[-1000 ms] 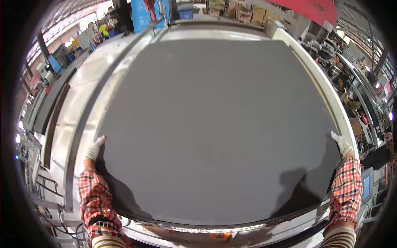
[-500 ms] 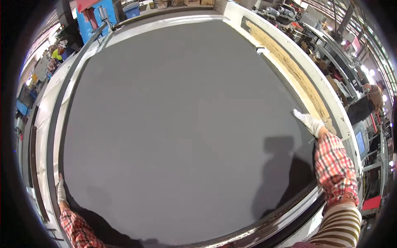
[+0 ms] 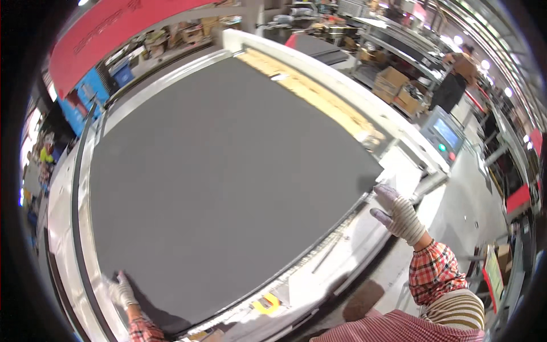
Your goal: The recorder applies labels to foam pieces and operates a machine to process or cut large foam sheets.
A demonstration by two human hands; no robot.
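A large dark grey flat sheet [image 3: 228,171] fills most of a pale machine bed. My left hand [image 3: 121,292], in a whitish knit glove, rests at the sheet's near left edge with its fingers stretched out. By the near right corner is my right hand [image 3: 399,216], gloved with a purplish-grey coating over the fingers. Its thumb stands apart from the other fingers and nothing shows between them. Whether it touches the bed's corner, I cannot tell.
A control panel [image 3: 444,134] with screen and buttons stands at the right corner. Tan board [image 3: 319,100] runs along the right side. On the front ledge lies a yellow object [image 3: 266,304]. A red beam [image 3: 125,34] spans the far left. Another person [image 3: 458,74] stands far right.
The view has swung to the right, bringing the control panel and front ledge into sight. My right hand has left the sheet's right edge for its near corner; my left hand remains at the left edge.
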